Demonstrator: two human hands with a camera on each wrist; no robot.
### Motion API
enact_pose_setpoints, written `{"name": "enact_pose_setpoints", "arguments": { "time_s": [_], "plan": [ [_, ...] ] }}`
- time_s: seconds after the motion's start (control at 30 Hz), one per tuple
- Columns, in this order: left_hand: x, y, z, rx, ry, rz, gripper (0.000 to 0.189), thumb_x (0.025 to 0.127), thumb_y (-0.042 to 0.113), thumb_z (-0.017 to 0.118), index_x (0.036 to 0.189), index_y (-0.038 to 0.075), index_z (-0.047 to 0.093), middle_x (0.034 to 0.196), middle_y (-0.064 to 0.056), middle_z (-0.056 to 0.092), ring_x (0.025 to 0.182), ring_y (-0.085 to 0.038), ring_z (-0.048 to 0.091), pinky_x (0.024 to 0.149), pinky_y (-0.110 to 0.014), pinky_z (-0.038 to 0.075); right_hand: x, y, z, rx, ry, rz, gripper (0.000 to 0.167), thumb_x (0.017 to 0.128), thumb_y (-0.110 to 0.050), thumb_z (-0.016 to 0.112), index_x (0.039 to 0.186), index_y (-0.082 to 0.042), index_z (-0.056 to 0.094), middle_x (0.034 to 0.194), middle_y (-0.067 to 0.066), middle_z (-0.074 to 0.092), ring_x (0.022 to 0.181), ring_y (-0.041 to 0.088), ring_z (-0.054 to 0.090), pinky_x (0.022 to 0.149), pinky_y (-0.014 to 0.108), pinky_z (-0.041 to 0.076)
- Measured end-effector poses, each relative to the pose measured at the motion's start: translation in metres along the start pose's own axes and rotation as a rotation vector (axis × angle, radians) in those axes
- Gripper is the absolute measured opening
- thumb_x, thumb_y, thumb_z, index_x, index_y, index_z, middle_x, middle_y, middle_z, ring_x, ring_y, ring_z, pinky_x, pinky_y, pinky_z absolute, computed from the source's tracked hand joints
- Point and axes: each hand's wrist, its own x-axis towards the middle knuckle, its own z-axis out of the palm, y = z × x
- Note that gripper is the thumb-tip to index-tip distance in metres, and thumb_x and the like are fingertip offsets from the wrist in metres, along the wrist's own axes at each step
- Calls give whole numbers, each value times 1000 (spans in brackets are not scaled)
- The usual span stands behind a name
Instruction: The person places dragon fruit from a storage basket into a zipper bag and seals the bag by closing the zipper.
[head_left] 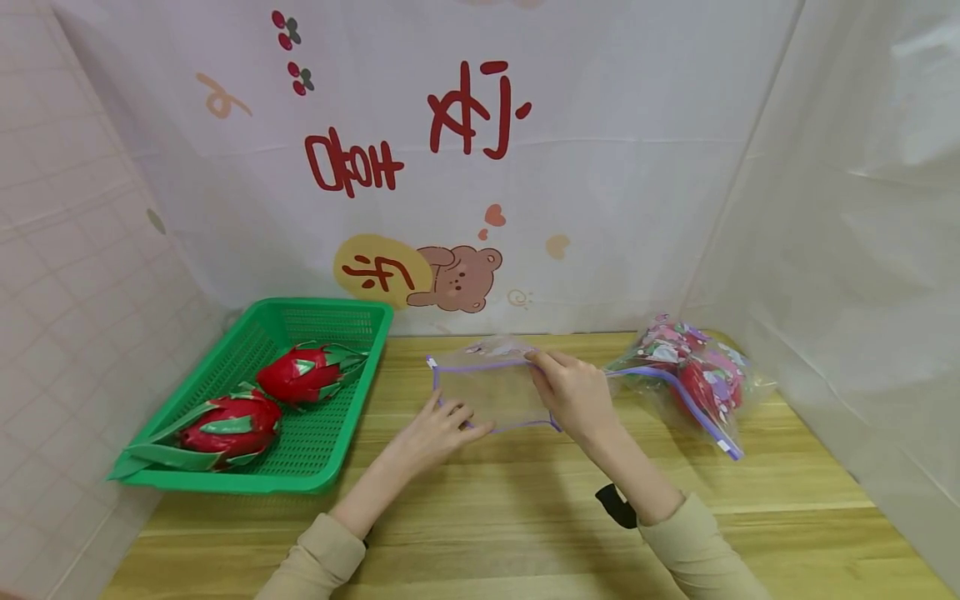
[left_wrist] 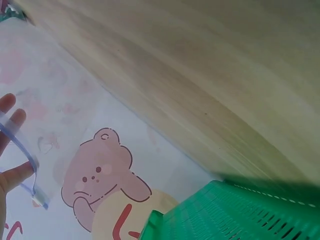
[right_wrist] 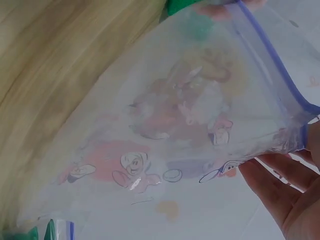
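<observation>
A clear zip bag point(head_left: 491, 392) with purple edging is held up above the table, its mouth spread and facing me. At its left and near edge, my left hand point(head_left: 438, 429) holds the rim between thumb and fingers. In the left wrist view, fingers point(left_wrist: 17, 120) show by the purple strip. My right hand point(head_left: 573, 396) grips the top right of the rim, thumb and fingers bent around the film. The right wrist view shows the bag's printed cartoon side point(right_wrist: 150, 165), with the right hand point(right_wrist: 285, 190) at its purple corner. No fruit is visible inside it.
To the left, a green basket point(head_left: 330, 481) holds two red dragon fruits point(head_left: 300, 375) with green leaves. A filled printed zip bag point(head_left: 708, 379) with red fruit lies at the right back of the wooden table point(head_left: 480, 517). White printed sheets point(head_left: 615, 208) hang behind and at both sides.
</observation>
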Motion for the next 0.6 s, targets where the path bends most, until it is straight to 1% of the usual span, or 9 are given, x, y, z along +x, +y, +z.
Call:
{"name": "enact_pose_setpoints", "arguments": {
  "time_s": [0.1,0.2,0.33,0.47,0.6],
  "plan": [
    [0,-1,0,8,-6,8,48,82,5,64,120,35,55,99,2,62,93,-18,60,88,-46,54,-1,1,2,-10,35,-11,9,83,-7,70,92,-6,72,80,8,73,57,22,68,44,30,51],
    [-1,0,0,29,-27,22,51,81,7,68,121,34,54,100,3,62,94,-17,60,90,-47,53,0,3,3,-9,56,-10,8,83,-7,70,90,-5,72,79,8,73,59,22,68,45,31,52],
    [-2,0,-1,30,-39,29,52,79,7,67,123,32,54,101,3,62,97,-16,60,94,-48,51,0,4,7,-23,80,-36,8,82,-7,70,89,-5,73,78,7,73,60,22,69,45,31,52],
    [-2,-2,-4,34,-44,24,56,77,7,70,125,29,53,105,4,64,102,-16,60,100,-48,48,-1,5,11,-60,94,-54,8,83,-8,69,88,-7,74,78,5,73,63,22,70,46,32,53],
    [-2,-3,-7,23,-40,23,57,77,8,73,126,28,53,108,4,64,105,-16,61,101,-47,46,-2,6,15,-76,96,-51,8,83,-9,68,88,-8,74,79,4,73,66,22,71,47,32,54]
  ]
}}
